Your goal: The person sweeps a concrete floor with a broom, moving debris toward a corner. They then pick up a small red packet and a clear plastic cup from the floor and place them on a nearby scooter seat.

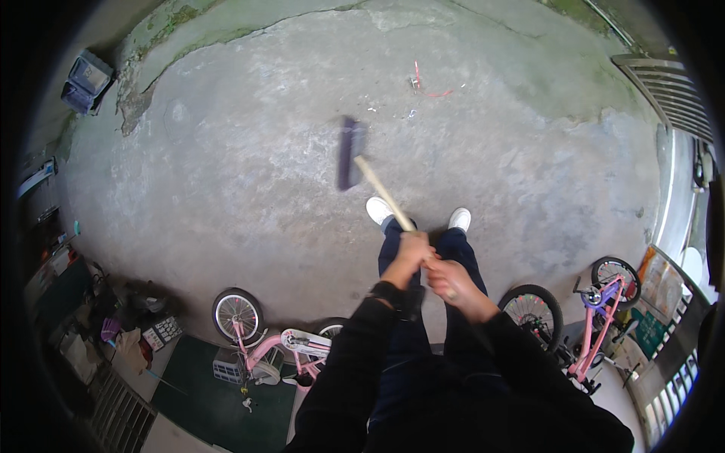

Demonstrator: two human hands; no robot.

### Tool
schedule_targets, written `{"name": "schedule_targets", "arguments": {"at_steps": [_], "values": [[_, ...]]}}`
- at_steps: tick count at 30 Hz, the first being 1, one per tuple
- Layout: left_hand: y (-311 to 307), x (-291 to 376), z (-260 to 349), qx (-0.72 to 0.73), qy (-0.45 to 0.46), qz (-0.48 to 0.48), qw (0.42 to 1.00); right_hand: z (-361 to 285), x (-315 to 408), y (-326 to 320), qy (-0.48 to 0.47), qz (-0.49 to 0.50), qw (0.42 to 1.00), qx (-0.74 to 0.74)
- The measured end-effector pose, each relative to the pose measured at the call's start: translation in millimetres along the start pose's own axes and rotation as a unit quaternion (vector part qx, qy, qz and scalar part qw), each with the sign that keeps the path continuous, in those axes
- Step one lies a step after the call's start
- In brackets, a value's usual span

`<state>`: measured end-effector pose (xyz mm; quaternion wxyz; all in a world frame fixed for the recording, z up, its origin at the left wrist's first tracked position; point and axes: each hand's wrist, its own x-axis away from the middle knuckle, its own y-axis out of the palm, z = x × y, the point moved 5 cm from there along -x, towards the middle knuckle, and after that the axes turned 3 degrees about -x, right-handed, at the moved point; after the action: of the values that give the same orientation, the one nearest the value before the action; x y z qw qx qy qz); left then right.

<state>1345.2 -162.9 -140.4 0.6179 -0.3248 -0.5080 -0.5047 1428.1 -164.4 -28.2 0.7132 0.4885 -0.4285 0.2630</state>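
Note:
Both my hands are closed around the pale wooden handle of a broom (391, 198). My left hand (413, 252) grips it farther down towards the head, and my right hand (456, 286) holds the upper end just behind. The broom's dark purplish head (350, 153) is over the concrete floor (255, 187), ahead and to the left of my white shoes. Motion blurs the head, so its contact with the floor cannot be told. Beyond it lie a thin red strip (418, 73) and a few small white scraps (412, 114).
Pink bicycles stand behind me, one at left (263, 345), another at right (600, 323). A blue-grey plastic container (88, 82) sits far left. Household clutter (136, 328) lines the lower left; a metal grille (665, 93) stands far right.

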Motion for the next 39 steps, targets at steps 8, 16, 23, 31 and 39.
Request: {"name": "schedule_targets", "arguments": {"at_steps": [8,16,23,31,39], "values": [[39,115,5,-0.037,0.016,-0.173,0.984,62,89,31,-0.005,0.109,0.992,0.056],[-80,81,4,0.001,-0.025,0.058,0.998,64,1,61,0.096,-0.046,0.994,0.002],[13,32,-7,-0.107,-0.084,-0.010,0.991,28,20,-17,-0.008,0.008,0.996,-0.094],[123,97,-36,-0.116,-0.007,-0.177,0.977,49,113,-64,-0.025,0.086,0.996,-0.021],[24,101,-68,-0.054,-0.039,0.080,0.995,65,62,-69,0.083,-0.094,0.992,0.012]]}}
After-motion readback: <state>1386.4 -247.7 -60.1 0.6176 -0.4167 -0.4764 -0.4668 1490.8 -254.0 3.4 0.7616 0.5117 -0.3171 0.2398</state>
